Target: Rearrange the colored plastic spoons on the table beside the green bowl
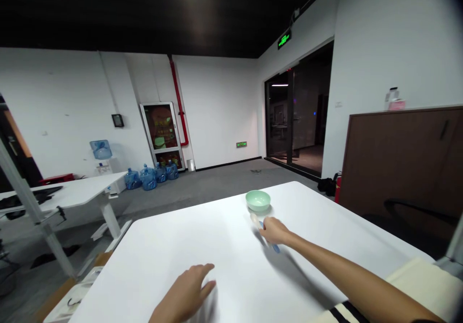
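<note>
Spoon (261,231) lies diagonally on the white table (152,260), pale scoop end pointing up-left at the bowl, blue handle down-right. Right hand (275,231) sits over its middle, touching it (clenched or just resting, cannot tell). Pale green bowl (258,200) sits just beyond the scoop, contents not visible from this angle. Left hand (184,291) is open, blurred, holding nothing, near the table's front.
</note>
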Motion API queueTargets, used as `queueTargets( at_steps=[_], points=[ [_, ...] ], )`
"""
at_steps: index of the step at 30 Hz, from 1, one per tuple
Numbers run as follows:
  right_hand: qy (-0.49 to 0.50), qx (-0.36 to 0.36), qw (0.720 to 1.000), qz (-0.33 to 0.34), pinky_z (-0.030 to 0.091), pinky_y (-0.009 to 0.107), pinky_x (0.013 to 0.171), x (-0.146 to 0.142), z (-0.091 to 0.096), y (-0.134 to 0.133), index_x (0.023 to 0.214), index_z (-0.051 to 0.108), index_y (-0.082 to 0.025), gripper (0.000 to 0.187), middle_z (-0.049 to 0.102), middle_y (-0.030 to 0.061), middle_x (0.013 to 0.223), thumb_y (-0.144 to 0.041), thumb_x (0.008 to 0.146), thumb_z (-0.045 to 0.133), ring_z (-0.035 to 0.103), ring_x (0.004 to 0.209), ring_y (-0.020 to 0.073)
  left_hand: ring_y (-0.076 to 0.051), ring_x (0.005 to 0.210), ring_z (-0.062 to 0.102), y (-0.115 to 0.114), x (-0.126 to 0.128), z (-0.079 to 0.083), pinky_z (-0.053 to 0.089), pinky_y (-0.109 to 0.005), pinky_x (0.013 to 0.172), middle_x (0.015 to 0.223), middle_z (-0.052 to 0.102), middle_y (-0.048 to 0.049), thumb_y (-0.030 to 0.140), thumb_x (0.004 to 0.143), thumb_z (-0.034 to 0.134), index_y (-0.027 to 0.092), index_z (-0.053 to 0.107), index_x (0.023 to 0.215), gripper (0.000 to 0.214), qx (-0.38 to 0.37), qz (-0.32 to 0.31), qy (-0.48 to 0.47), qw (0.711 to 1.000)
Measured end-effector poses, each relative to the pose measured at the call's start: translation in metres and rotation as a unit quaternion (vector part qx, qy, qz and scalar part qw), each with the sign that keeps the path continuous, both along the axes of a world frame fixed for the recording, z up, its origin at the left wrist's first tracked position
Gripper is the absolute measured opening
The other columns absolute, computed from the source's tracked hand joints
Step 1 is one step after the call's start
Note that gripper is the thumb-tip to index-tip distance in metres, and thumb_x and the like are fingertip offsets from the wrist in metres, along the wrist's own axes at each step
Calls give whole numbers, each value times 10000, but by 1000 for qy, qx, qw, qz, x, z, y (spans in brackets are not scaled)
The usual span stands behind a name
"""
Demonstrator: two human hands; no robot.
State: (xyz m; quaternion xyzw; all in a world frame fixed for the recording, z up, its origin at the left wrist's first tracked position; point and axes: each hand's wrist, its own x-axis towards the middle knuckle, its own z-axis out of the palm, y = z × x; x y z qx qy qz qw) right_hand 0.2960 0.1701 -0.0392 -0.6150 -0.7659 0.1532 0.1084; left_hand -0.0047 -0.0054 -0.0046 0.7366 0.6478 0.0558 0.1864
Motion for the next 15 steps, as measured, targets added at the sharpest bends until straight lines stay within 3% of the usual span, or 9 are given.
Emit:
queueTargets(
  at_steps=[6, 15],
  points=[
    [-23, 1, 1000, 0, 404, 260, 599, -6, -24, -4, 834, 652, -177, 177, 707, 94, 841, -323, 774, 572, 670, 766, 217, -260, 1211, 528, 0, 0, -2, 372, -409, 1048, 1344, 576, -57, 570, 870, 409, 317, 513, 1346, 549, -3, 5, 9, 1000],
    [-20, -17, 1000, -12, 448, 324, 614, -4, -40, 1, 806, 631, -244, 106, 711, 90, 966, -325, 739, 623, 679, 831, 260, -249, 1213, 534, 2, 2, -2, 387, -377, 1046, 1337, 583, -53, 558, 882, 404, 302, 505, 1359, 551, -10, 0, 21, 1000]
  ],
)
